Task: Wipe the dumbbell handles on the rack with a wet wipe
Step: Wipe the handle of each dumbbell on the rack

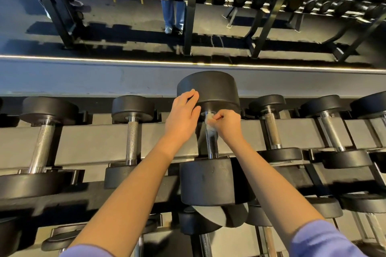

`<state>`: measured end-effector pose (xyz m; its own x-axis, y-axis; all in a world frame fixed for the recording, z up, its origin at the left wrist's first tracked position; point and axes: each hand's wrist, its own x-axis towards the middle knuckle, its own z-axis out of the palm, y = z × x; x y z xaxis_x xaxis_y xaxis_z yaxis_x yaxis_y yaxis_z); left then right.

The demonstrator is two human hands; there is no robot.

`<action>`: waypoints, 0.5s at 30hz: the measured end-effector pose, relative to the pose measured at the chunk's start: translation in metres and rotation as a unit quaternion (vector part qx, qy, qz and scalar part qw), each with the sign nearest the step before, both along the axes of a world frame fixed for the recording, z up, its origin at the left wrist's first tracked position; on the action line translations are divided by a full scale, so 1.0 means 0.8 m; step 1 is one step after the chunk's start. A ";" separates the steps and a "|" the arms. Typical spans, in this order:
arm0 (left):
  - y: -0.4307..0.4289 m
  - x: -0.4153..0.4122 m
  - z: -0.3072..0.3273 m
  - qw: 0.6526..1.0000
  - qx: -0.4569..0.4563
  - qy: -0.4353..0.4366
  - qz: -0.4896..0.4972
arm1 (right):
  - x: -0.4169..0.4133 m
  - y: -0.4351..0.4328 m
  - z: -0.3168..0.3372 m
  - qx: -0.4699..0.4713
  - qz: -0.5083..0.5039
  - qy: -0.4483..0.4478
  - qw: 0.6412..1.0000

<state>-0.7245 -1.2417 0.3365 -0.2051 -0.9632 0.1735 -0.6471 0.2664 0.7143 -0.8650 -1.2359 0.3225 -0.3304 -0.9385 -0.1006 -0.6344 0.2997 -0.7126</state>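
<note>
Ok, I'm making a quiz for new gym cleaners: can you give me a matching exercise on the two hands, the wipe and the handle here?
1 left hand
2 right hand
3 wipe
4 handle

A bunched in a fist
B rests on the far head
C shiny metal
D grips the wipe against the handle

Pairs: 1-B, 2-D, 3-A, 4-C
</note>
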 end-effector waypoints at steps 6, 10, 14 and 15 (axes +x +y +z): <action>-0.001 0.000 -0.002 1.000 0.002 -0.005 0.002 | -0.013 0.024 -0.004 0.101 0.059 0.043 0.992; -0.001 -0.002 -0.003 1.000 0.003 -0.006 0.005 | -0.022 0.037 0.002 0.220 0.132 0.088 0.963; 0.002 -0.003 0.000 1.000 0.010 -0.014 0.004 | -0.016 0.041 0.003 0.203 0.093 0.084 0.971; 0.003 -0.004 0.001 1.000 0.011 -0.018 0.002 | -0.016 0.044 0.002 0.187 0.072 0.083 0.976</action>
<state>-0.7277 -1.2394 0.3372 -0.2063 -0.9678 0.1445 -0.6742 0.2476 0.6958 -0.8779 -1.2007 0.3241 -0.2392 -0.8843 -0.4010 -0.7868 0.4185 -0.4536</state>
